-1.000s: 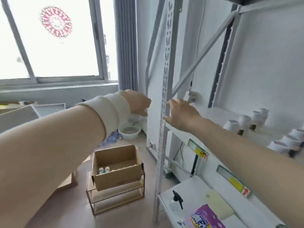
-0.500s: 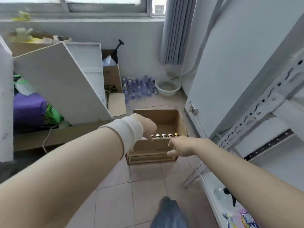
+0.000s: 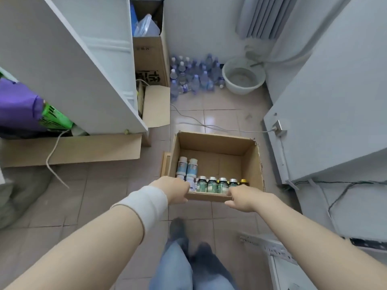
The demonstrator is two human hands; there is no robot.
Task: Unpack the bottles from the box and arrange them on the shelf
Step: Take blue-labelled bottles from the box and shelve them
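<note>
An open cardboard box [image 3: 253,164] stands on the tiled floor in front of me. Inside, along its near wall, runs a row of green bottles [image 3: 212,184] with silver caps, ending in a gold-capped bottle [image 3: 243,181]. At the box's left side stand two white-capped bottles with pale blue labels [image 3: 187,166]. My left hand [image 3: 173,189], with a white wrist wrap, curls over the near rim at the left corner. My right hand [image 3: 245,197] rests on the near rim by the green bottles. The fingertips of both are hidden. The metal shelf's perforated upright [image 3: 270,248] shows at lower right.
Several plastic water bottles [image 3: 192,76] and a pale basin [image 3: 243,76] sit by the far wall. A cable [image 3: 209,126] crosses the tiles behind the box. A leaning white board [image 3: 69,65] and flat cardboard [image 3: 71,149] fill the left. My legs [image 3: 188,264] are below.
My view has dropped from the shelf to the floor box. Both hands have come down from the shelf upright to the box's near rim.
</note>
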